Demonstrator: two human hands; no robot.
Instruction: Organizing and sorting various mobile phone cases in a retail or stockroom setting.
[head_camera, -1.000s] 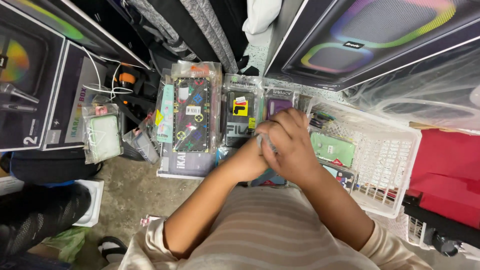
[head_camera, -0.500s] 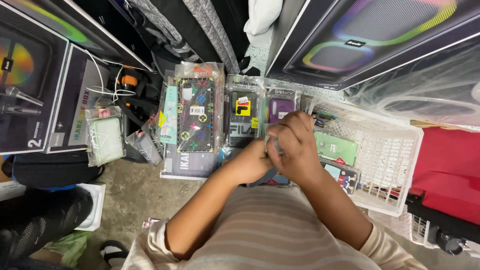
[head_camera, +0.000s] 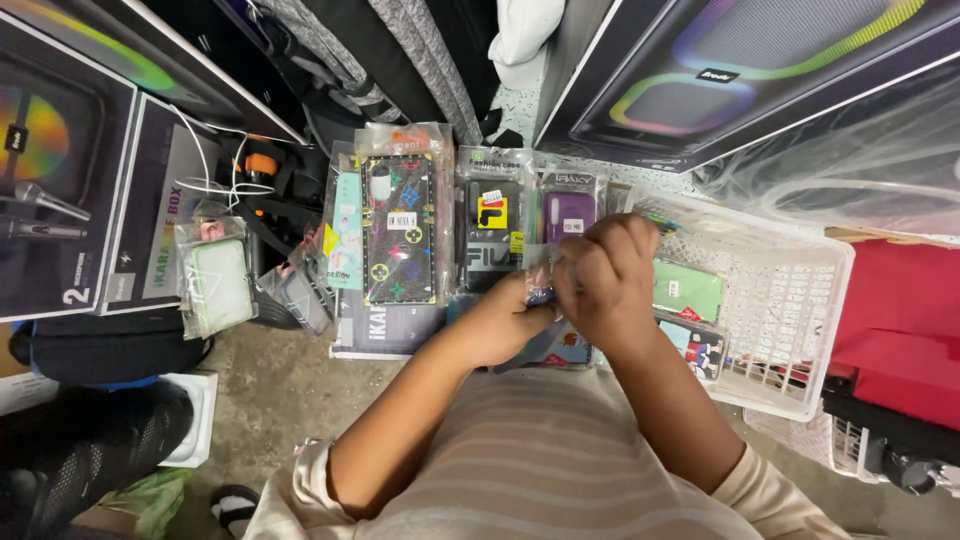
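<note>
My left hand (head_camera: 505, 318) and my right hand (head_camera: 607, 280) meet in the middle of the view, both closed on a small packaged phone case (head_camera: 541, 290) in clear plastic, mostly hidden by my fingers. Just beyond them lie packaged phone cases in a row: a black one with coloured shapes (head_camera: 398, 228), a black one with a yellow tag (head_camera: 490, 225) and a purple one (head_camera: 567, 208). To the right stands a white plastic basket (head_camera: 800, 300) holding a green case (head_camera: 688, 290) and a printed case (head_camera: 700, 348).
Large black speaker boxes stand at the left (head_camera: 60, 160) and top right (head_camera: 740, 70). A pale green case in a bag (head_camera: 218, 285) lies at the left. A red box (head_camera: 900, 320) sits right of the basket. Bare concrete floor (head_camera: 270, 400) shows lower left.
Both hands have shifted slightly right and farther away, still working the small package between them. The right hand's fingers now reach over the basket's near-left corner.
</note>
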